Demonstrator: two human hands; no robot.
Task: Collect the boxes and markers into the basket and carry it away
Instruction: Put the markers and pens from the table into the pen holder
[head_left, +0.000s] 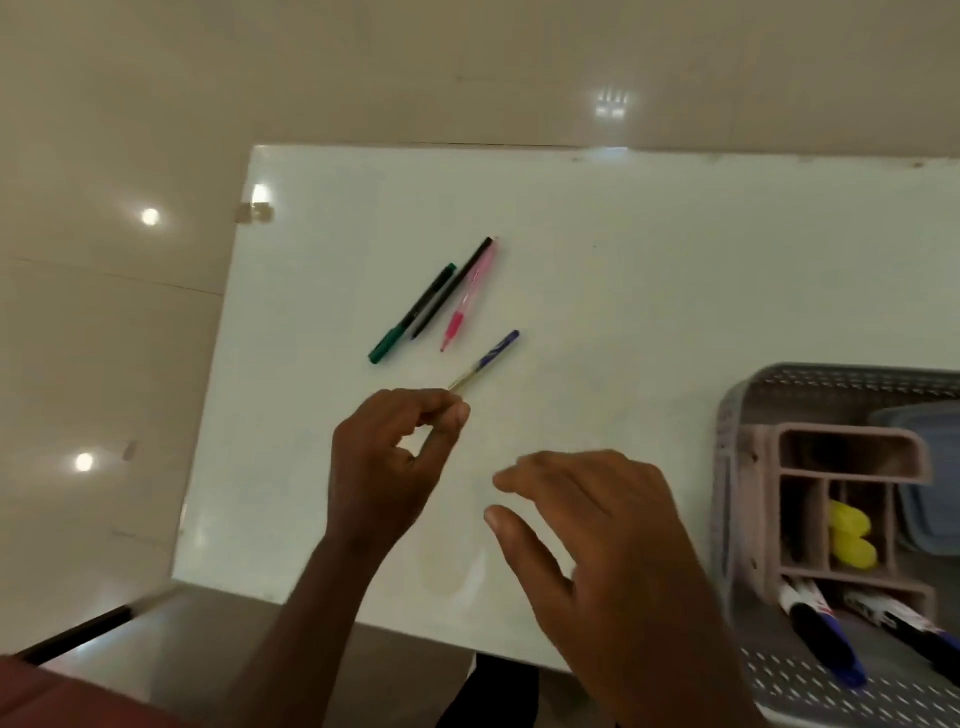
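A: What colours have you got on your white table (623, 270)?
B: Green marker (413, 313), black pen (451, 289), pink pen (467, 296), blue-capped pen (485, 359). Right of frame: grey perforated basket (810, 384), dusty-pink organizer (852, 452), yellow highlighters (852, 535).

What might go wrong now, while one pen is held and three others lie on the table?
1. The left hand pinches the blue pen only at its very tip, so it may swing or slip out.
2. The green marker, black pen and pink pen lie close together; taking one may roll the others.
3. The basket is far right, partly out of view, so a drop could miss it.
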